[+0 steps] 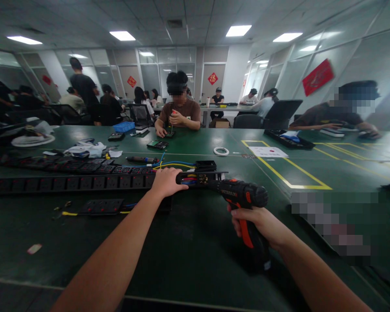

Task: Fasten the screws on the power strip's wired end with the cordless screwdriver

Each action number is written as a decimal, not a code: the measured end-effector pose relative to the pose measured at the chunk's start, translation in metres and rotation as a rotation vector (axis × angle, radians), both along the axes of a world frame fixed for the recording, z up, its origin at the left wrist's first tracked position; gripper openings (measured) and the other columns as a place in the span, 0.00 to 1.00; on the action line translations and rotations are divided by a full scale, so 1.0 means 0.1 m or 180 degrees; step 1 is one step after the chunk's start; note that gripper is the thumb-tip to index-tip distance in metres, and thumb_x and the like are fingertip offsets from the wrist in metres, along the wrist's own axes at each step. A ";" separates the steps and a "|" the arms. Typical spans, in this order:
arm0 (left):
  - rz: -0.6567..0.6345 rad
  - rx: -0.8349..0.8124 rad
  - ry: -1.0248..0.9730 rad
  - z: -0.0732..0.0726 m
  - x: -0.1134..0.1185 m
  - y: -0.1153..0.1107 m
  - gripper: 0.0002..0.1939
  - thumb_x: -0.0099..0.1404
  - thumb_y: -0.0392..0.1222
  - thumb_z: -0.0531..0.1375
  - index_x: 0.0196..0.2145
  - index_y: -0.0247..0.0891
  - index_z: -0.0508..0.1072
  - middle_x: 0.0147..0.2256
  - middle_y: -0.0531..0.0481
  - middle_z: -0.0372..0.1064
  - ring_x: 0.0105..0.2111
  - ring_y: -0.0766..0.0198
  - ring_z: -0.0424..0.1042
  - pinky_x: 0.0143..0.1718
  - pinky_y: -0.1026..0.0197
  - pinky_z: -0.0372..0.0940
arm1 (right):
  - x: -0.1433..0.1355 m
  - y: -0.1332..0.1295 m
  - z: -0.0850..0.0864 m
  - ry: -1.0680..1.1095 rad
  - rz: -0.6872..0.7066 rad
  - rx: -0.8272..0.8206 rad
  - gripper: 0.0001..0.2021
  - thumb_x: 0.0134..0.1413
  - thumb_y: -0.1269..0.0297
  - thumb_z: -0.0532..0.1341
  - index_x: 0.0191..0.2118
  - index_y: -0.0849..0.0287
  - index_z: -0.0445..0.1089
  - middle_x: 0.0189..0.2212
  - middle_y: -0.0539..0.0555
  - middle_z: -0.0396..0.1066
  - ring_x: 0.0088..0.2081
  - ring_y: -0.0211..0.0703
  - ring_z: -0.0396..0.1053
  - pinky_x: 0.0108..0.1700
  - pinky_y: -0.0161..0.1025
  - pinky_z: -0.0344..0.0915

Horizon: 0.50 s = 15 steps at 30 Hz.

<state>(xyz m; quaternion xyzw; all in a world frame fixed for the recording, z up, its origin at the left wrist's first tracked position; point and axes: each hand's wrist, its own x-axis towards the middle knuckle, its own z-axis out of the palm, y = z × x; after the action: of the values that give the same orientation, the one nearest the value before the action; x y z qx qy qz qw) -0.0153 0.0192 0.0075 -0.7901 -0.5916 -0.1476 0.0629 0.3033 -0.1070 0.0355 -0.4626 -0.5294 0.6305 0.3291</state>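
My left hand grips the right end of a long black power strip with a row of sockets, lying across the green table. Coloured wires show inside its opened end, just past my thumb. In my right hand is a black and orange cordless drill, held by its handle. The drill's front points left at the strip's open end; whether its bit touches a screw is too small to tell. A short black socket piece with yellow and blue wires lies nearer me, left of my forearm.
Behind the strip lie more socket strips, a dark pen-like tool and crumpled plastic bags. A white ring and paper sheet rest farther right. Across the table, a person holds a screwdriver; another person sits at right.
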 end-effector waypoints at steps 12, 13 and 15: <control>-0.0025 0.0018 -0.0015 -0.01 -0.01 0.01 0.38 0.58 0.75 0.62 0.56 0.48 0.74 0.54 0.44 0.75 0.53 0.43 0.72 0.52 0.47 0.61 | -0.01 0.00 0.00 0.0017 -0.0014 -0.0008 0.15 0.49 0.57 0.69 0.39 0.59 0.70 0.21 0.48 0.72 0.23 0.42 0.71 0.28 0.38 0.68; -0.0028 0.0025 -0.0015 -0.01 -0.01 0.01 0.38 0.58 0.74 0.62 0.56 0.47 0.74 0.54 0.44 0.75 0.53 0.43 0.72 0.52 0.47 0.61 | -0.01 0.01 0.00 0.0035 -0.0004 -0.0010 0.15 0.49 0.57 0.69 0.39 0.59 0.70 0.21 0.48 0.72 0.23 0.42 0.70 0.28 0.38 0.68; -0.0030 0.0037 -0.0013 -0.01 -0.01 0.00 0.38 0.58 0.74 0.62 0.56 0.47 0.74 0.54 0.43 0.75 0.53 0.43 0.72 0.52 0.47 0.61 | 0.00 0.01 -0.01 0.0065 0.0027 -0.0001 0.14 0.50 0.58 0.69 0.39 0.59 0.70 0.21 0.48 0.72 0.23 0.42 0.70 0.28 0.38 0.68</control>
<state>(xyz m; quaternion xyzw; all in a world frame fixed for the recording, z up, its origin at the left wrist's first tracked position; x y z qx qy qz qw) -0.0158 0.0197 0.0064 -0.7922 -0.5871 -0.1530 0.0656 0.3030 -0.1057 0.0341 -0.4539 -0.5278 0.6366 0.3317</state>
